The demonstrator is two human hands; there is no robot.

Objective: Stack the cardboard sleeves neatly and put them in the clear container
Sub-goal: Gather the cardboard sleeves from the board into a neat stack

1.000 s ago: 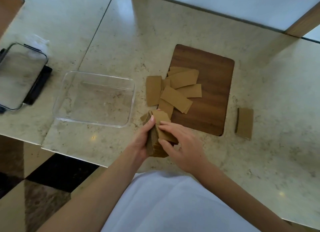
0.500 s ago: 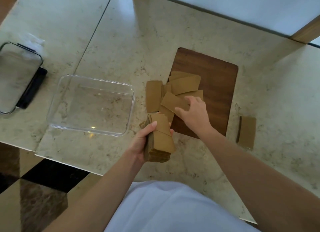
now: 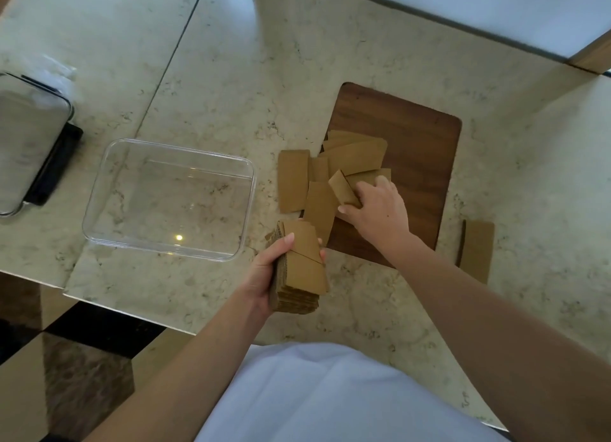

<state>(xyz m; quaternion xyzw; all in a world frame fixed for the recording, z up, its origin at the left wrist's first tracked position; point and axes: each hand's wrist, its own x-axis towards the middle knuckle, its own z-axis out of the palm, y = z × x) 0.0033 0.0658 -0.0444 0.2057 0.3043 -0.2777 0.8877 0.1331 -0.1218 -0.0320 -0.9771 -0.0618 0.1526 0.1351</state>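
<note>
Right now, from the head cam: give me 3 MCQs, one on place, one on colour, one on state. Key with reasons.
1. Where is the clear container?
A. left of the wooden board
B. on the board
C. on the floor

2. What colour are the cardboard sleeves?
A. white
B. brown
C. blue

3. What is in the left hand?
A. nothing
B. a lid
C. a stack of sleeves

Key: 1 A, it sits on the counter to the board's left. 2 B, all are kraft brown. 3 C, its fingers wrap the stack, while the right hand grips a loose sleeve.
</note>
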